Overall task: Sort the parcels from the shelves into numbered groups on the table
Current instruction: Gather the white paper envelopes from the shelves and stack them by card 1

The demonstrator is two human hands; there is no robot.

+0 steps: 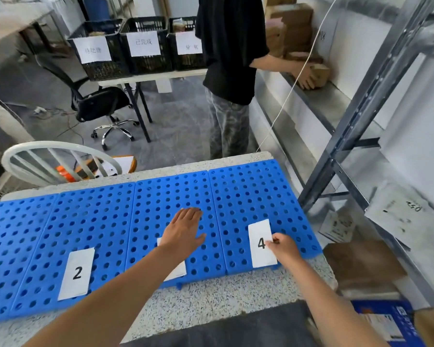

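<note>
Card (259,231) pinched by right hand (283,249), left hand (184,230) flat

Your right fingers (273,242) pinch the card marked 4 (259,230). Well left of your left fingers (191,213) lies the card marked 2 (77,272). Far beyond them, the left crate's sign (92,50) reads 待处理, the middle crate's sign (143,43) 已完成; the third sign (188,46) is partly hidden.

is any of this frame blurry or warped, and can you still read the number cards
Head view: the centre is sharp, so card 4, pinched by the right hand, and card 2 read clearly; its edges smear, blurring the shelf label at right; wide-angle distortion bows the far edge of the table; lighting is even, without glare.
</note>
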